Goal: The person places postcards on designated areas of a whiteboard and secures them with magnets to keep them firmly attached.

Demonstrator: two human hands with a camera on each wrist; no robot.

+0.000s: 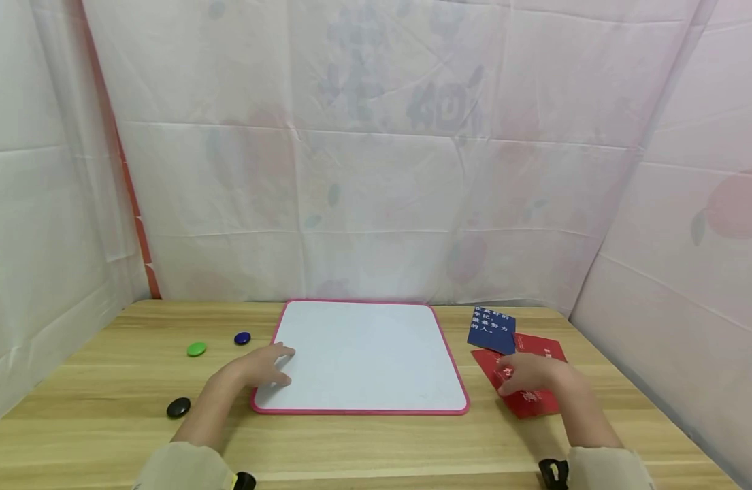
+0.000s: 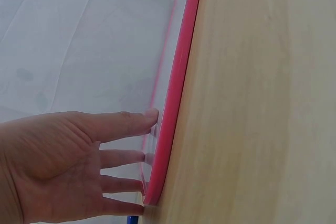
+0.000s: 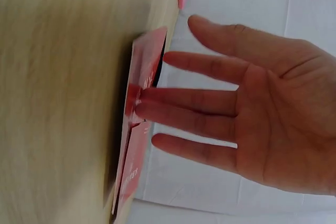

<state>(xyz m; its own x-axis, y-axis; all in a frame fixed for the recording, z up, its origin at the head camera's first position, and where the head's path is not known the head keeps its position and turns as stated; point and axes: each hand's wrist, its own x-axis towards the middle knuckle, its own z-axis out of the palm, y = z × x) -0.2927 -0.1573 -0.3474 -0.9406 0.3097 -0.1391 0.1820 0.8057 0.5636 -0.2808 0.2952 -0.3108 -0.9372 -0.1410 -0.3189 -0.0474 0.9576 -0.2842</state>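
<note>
Left grip (image 1: 259,367): gaping over whiteboard (image 1: 363,361)
Right grip (image 1: 529,374): gaping wide
Red cards (image 1: 537,406) near counter's (image 1: 376,446) right edge: probably needing corner pinching

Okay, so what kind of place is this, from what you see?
Probably a makeshift, screened-off tabletop workspace: creased, printed sheets stand behind and beside a wood-grain table, with a whiteboard laid flat on it. The sheets hide whatever room lies beyond.

Wooden table (image 1: 376,446), pale printed curtains (image 1: 376,184)
</note>
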